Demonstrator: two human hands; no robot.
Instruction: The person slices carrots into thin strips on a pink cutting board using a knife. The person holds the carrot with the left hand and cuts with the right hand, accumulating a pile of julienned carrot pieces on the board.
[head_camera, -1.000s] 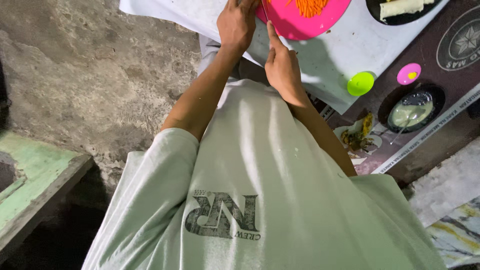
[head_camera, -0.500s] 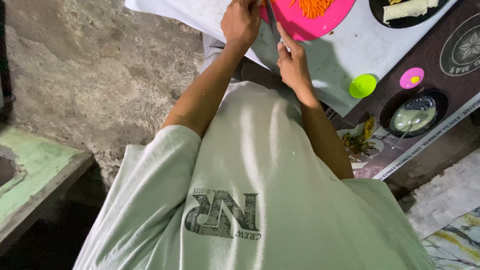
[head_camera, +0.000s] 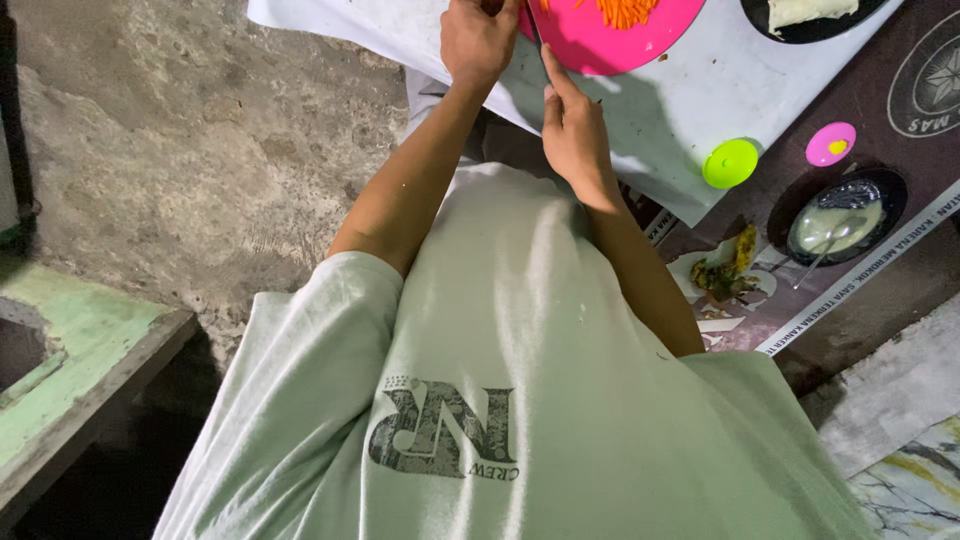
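- Fingertips of the right hand (head_camera: 572, 128) are reaching to the near rim of the pink plate (head_camera: 610, 45), just beside a thin dark strip (head_camera: 534, 28) that is looking like a blade. A slip there could be nicking the stretched index finger.
- The right hand is lying open, fingers straight and together, and is holding nothing.
- The left hand (head_camera: 480, 38) is curling into a fist at the plate's left edge. I cannot tell for sure what it is gripping, since the top of the frame is cutting it off. If it is the handle of that strip, a loose hold could be letting the blade twist toward the other hand.
- The plate is sitting on a white board (head_camera: 720, 90) near the board's front edge. A hard push could be sliding the plate off and spilling the orange shreds (head_camera: 625, 12) piled on it.
- A green lid (head_camera: 730, 163) and a small pink lid (head_camera: 830, 143) are lying near the right forearm, so an elbow swing could be knocking them to the floor.
- A black bowl (head_camera: 838, 222) of pale liquid, with a spoon in it, is standing beside vegetable scraps (head_camera: 725, 275). A bump could be tipping it.
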